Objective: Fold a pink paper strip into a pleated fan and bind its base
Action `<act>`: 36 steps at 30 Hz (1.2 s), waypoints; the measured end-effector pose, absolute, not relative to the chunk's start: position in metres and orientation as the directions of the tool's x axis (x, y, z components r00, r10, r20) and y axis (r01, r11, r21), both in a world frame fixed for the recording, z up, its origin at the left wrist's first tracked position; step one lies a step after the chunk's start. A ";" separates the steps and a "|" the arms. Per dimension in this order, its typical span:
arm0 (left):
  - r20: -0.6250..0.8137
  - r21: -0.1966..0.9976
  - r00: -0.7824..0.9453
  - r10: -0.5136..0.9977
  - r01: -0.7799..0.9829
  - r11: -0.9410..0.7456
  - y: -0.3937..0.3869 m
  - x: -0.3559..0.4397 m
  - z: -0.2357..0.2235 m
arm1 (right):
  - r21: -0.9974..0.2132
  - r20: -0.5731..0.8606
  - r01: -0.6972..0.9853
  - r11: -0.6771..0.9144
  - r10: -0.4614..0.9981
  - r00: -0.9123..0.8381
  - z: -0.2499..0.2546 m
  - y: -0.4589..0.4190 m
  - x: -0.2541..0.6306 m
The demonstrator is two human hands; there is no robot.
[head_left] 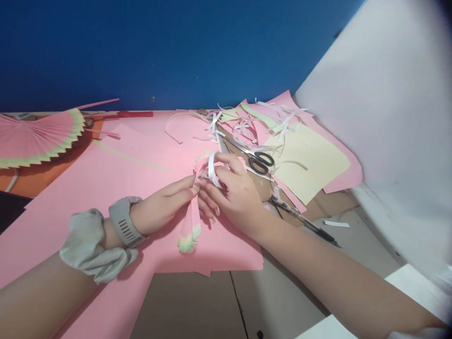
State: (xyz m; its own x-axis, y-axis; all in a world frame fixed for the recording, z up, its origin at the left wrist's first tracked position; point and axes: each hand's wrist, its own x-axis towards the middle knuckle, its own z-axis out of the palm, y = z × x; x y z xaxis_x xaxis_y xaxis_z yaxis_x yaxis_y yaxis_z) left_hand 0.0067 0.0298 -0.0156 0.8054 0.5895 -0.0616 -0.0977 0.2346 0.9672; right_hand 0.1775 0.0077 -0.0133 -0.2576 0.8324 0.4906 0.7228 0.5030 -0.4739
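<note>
A pleated pink paper fan with yellow-green tips stands folded narrow between my hands, above the pink sheets. My left hand pinches its middle between thumb and fingers. From the right, my right hand meets it, with bent fingers close to the same spot. A narrow white ring, which looks like a roll of tape, is hooked on the right hand's fingers. The right fingertips partly overlap the fan, and the exact contact there is hidden.
Pink paper sheets cover much of the table. An opened pleated fan is at the left. Black-handled scissors, paper strips, a pale yellow sheet and a pen lie right. A blue wall stands behind.
</note>
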 end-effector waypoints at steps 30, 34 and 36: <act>-0.095 0.917 0.806 0.584 -0.158 0.366 0.029 0.008 -0.015 | -0.849 0.380 0.304 0.433 0.899 -0.219 -0.013 0.008 0.175; -0.090 0.910 0.815 0.572 -0.167 0.380 0.029 0.009 -0.013 | -0.800 0.410 0.417 0.431 0.901 -0.143 -0.009 0.011 0.176; -0.095 0.911 0.819 0.566 -0.158 0.381 0.029 0.010 -0.013 | -0.786 0.440 0.421 0.452 0.888 -0.132 -0.008 0.013 0.177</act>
